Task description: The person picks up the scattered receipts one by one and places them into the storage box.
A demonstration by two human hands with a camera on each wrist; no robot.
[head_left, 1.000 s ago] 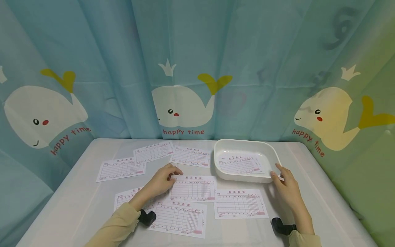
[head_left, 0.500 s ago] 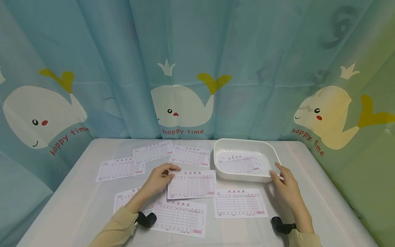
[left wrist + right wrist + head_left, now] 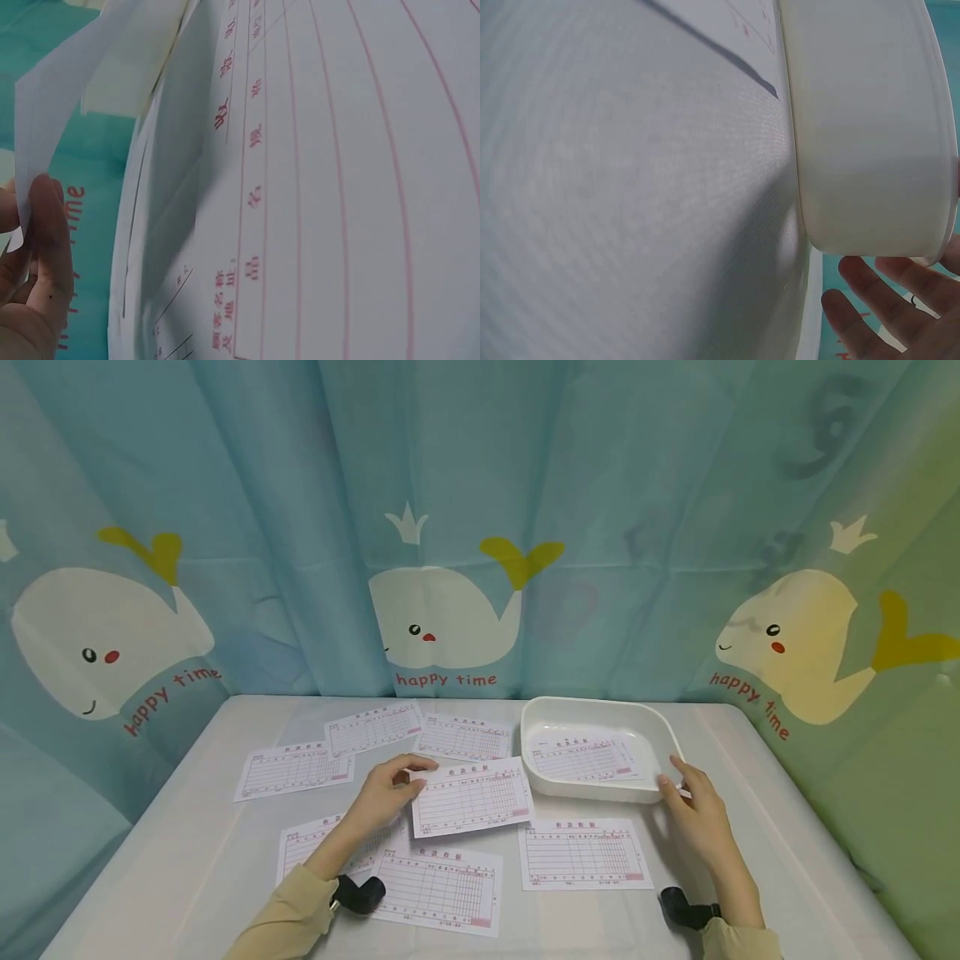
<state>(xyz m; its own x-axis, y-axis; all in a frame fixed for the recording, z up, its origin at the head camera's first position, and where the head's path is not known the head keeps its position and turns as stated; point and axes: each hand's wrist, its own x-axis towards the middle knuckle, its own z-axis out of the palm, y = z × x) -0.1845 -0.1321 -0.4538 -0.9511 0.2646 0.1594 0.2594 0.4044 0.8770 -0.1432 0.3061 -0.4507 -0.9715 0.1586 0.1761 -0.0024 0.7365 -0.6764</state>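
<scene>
One slip (image 3: 472, 814): raised over the middle of the table (image 3: 585, 927), its right end beside the near left corner of the tray (image 3: 592, 792); whether they touch, we cannot tell.
Left hand (image 3: 392, 789): thumb and fingers pinch the slip's left edge.
Right hand (image 3: 699, 810): thumb and forefinger grip the tray's near right corner; the other fingers spread loosely.
Tray slips (image 3: 573, 760): at least two, overlapping, flat on the tray floor.
Loose slips (image 3: 462, 737): three toward the table's far edge, left of the tray, and three on its near side, one partly hidden.
Weight: we judge next to nothing, so a light pinch is plenty.
Stiffness: thin and floppy; we expect the free end to sag.
Surface: matte, probably not slippery.
Fragility: likely to crease or tear if we squeeze or tug.
Best hold: a short edge, near its middle, printing left uncovered.
</scene>
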